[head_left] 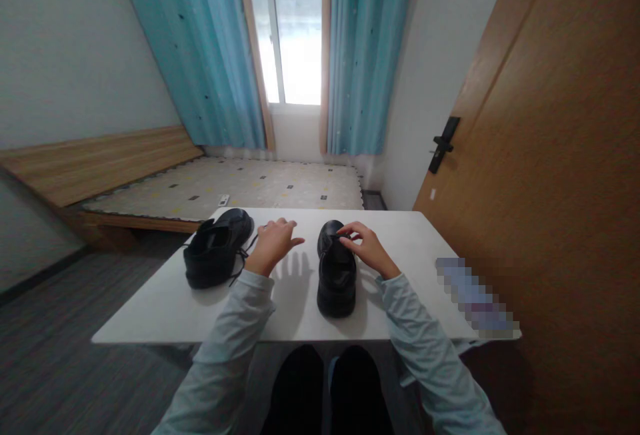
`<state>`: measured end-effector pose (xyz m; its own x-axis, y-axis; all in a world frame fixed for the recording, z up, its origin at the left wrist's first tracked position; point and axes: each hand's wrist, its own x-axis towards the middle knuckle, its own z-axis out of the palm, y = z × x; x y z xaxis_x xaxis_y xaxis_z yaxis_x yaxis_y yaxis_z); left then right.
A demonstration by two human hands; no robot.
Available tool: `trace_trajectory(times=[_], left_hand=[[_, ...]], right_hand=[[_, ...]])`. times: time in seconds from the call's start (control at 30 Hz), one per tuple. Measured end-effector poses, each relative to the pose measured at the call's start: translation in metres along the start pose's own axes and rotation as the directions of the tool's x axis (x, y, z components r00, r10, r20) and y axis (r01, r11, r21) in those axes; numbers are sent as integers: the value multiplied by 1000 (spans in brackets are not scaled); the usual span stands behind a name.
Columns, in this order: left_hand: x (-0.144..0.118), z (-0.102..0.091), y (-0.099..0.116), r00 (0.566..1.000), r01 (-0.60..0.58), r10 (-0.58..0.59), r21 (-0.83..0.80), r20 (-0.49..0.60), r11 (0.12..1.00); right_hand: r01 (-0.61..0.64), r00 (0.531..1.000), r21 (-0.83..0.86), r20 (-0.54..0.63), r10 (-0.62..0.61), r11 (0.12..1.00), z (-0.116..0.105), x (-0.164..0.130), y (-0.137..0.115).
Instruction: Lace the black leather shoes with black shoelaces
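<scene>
Right hand (367, 248) pinching the lace of a black leather shoe (337, 274), left hand (273, 243) spread wide between it and another black shoe (217, 248), white flat surface (165, 308)

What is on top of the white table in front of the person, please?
Two black shoes: the left shoe beside the left hand, the right shoe pinched by the right hand. The table also holds a blurred patch, contents unreadable.

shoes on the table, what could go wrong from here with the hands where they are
1. The right hand pinches something small at the top of the right shoe; a pull might drag the shoe, since nothing steadies it.
2. The left hand hovers between the shoes, beside loose laces of the left shoe, and could snag them.
3. That left shoe sits near the table edge and could be knocked off.
</scene>
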<state>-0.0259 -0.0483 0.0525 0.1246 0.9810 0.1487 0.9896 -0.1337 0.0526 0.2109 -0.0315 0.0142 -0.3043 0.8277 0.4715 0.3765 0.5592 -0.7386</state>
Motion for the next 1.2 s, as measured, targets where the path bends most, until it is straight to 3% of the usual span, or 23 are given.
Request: trace_trajectory(times=[0.03, 0.1, 0.17, 0.27, 0.37, 0.57, 0.8, 1.2], left_hand=[[0, -2, 8, 994, -106, 103, -66, -47, 992], [-2, -3, 24, 941, -334, 317, -175, -118, 926], [-6, -2, 39, 890, -455, 442, -203, -109, 867], [-13, 1, 56, 891, -453, 449, -121, -63, 883], [-17, 1, 63, 901, -432, 426, -78, -85, 898], [-15, -10, 62, 837, -533, 546, -175, 34, 828], [-14, -19, 71, 819, -524, 552, -190, 153, 830], [-17, -3, 88, 821, -535, 541, -88, 181, 841]], right_hand=[[1, 1000, 1, -1, -1, 1000, 0, 0, 0], [2, 1000, 7, -2, -2, 1000, 2, 2, 1], [-1, 1000, 16, -2, 1, 1000, 3, 3, 1], [-20, 1000, 25, -2, 20, 999, 4, 5, -1], [-42, 999, 18, -12, 42, 999, 4, 6, -3], [-41, 999, -16, -1, 41, 999, 6, 6, -3], [-4, 1000, -77, -3, 4, 997, 9, 7, 1], [-17, 1000, -77, 5, 18, 997, 9, 9, 0]])
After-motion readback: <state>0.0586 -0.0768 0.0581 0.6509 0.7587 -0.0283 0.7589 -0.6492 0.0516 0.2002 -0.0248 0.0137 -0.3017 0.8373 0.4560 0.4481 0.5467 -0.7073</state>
